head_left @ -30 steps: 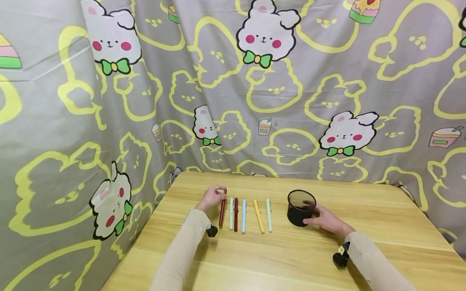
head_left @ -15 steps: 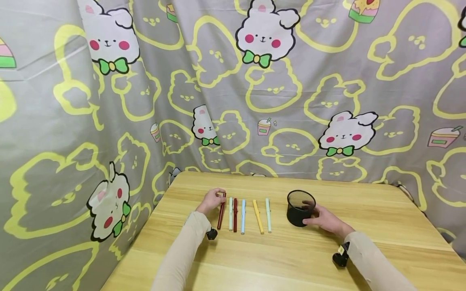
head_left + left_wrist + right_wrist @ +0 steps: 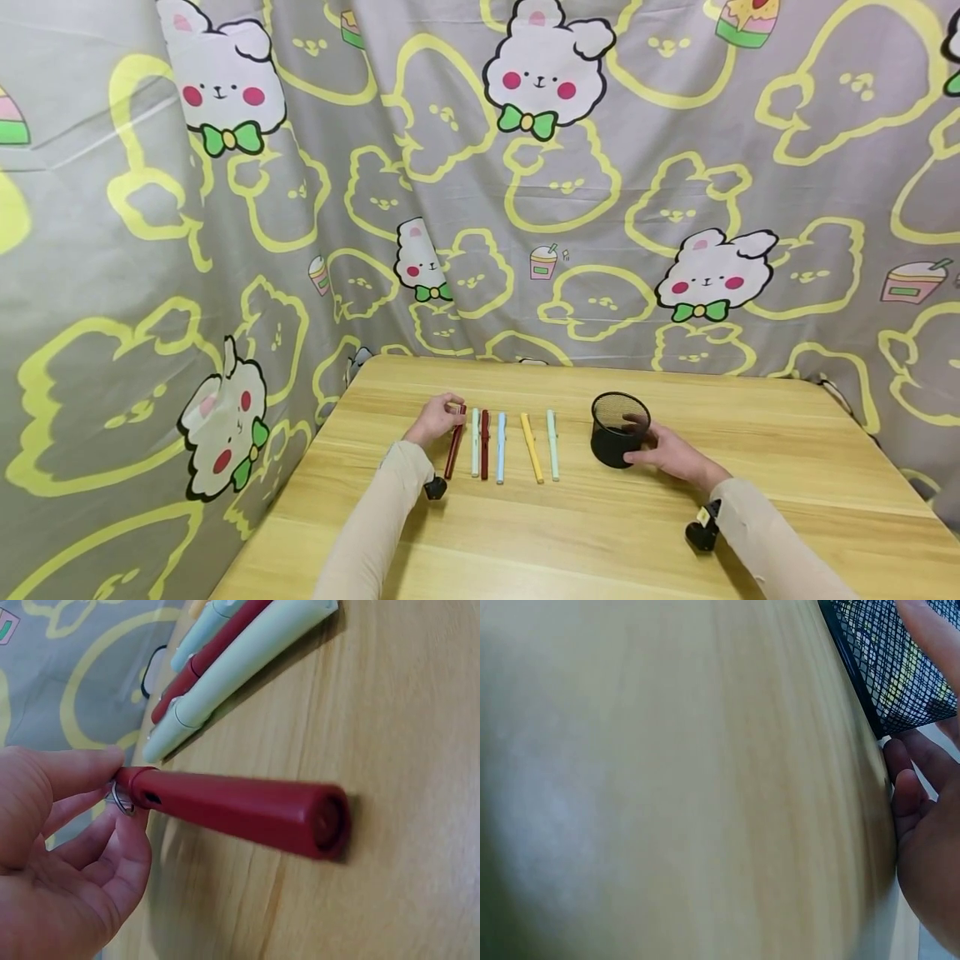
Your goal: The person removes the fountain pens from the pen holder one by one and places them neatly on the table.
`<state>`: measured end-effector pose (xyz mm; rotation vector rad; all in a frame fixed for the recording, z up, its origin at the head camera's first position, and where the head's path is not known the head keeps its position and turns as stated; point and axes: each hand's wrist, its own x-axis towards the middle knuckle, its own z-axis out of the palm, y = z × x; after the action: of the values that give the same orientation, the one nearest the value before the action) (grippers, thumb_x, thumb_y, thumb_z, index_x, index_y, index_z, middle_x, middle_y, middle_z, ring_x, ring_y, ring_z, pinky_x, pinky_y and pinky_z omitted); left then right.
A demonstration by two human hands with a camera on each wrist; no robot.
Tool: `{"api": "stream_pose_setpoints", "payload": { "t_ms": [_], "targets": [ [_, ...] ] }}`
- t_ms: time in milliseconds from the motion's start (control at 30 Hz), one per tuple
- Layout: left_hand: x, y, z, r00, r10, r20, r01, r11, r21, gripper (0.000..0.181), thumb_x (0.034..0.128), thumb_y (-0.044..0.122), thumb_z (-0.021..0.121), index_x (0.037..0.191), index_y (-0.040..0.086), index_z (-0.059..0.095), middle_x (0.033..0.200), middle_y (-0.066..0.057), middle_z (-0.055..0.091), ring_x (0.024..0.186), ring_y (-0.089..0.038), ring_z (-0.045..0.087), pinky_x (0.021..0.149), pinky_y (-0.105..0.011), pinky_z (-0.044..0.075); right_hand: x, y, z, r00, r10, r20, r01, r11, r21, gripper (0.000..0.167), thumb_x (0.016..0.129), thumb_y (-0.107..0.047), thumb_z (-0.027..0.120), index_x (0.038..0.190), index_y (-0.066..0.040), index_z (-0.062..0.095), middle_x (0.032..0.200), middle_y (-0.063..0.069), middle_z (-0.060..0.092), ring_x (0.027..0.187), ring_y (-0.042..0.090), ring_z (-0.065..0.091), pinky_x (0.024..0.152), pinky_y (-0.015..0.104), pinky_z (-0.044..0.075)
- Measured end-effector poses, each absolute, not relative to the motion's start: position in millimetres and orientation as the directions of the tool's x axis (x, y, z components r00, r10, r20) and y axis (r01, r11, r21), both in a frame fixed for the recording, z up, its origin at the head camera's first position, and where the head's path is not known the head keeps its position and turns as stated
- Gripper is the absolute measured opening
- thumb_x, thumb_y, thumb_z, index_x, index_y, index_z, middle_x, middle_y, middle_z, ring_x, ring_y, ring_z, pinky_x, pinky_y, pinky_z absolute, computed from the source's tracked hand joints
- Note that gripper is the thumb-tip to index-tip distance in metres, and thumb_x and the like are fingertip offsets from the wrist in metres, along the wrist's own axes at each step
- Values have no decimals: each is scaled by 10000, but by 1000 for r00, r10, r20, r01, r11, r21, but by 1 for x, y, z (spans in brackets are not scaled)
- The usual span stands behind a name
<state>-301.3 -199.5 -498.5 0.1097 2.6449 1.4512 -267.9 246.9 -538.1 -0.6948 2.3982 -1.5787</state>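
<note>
My left hand [image 3: 437,419] pinches a dark red pen [image 3: 453,454] by its capped end, between thumb and fingers. The left wrist view shows the barrel [image 3: 232,810] pointing away from the hand, with the wire clip [image 3: 120,799] against the fingers; whether its blunt end touches the table cannot be told. Right of it lie a pale green pen [image 3: 475,442], another dark red pen [image 3: 485,446], a light blue pen [image 3: 501,448], a yellow pen [image 3: 532,448] and another pale green pen [image 3: 552,446]. My right hand [image 3: 675,454] grips the upright black mesh pen holder [image 3: 609,446], thumb in front and fingers behind.
The wooden table [image 3: 525,542] carries everything. A patterned curtain [image 3: 570,208] hangs along its back and left sides. Both wrists wear small black cameras, one at the left wrist [image 3: 435,487] and one at the right wrist [image 3: 702,533].
My left hand has drawn the pinched dark red pen slightly toward me, its near end shifting a little left. The right hand and the pen holder have stayed in place.
</note>
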Motion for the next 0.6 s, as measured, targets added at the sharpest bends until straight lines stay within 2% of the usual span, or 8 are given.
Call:
{"api": "stream_pose_setpoints", "payload": {
  "t_ms": [200, 433, 600],
  "targets": [
    [-301, -202, -503, -990, 123, -61, 16, 540, 841, 329, 897, 45, 637, 1208, -38, 569, 949, -128, 576, 741, -192, 568, 602, -310, 483, -267, 247, -538, -877, -471, 97, -281, 337, -899, 750, 849, -154, 718, 1428, 64, 294, 1328, 281, 462, 1200, 257, 467, 887, 206, 408],
    [-302, -203, -509, -990, 140, -32, 52, 555, 830, 305, 875, 43, 664, 1155, -57, 597, 880, -111, 596, 712, -192, 565, 575, -299, 467, -267, 246, -540, -876, -472, 101, -288, 342, -895, 752, 854, -156, 713, 1432, 63, 285, 1341, 298, 440, 1230, 432, 411, 891, 201, 402],
    [-305, -202, -510, -991, 130, -30, 49, 558, 828, 295, 871, 56, 673, 1142, -40, 608, 883, -97, 595, 717, -176, 562, 580, -294, 465, -268, 246, -540, -872, -477, 104, -291, 336, -896, 757, 861, -155, 706, 1438, 63, 267, 1359, 313, 412, 1240, 467, 381, 887, 186, 400]
  ]
}}
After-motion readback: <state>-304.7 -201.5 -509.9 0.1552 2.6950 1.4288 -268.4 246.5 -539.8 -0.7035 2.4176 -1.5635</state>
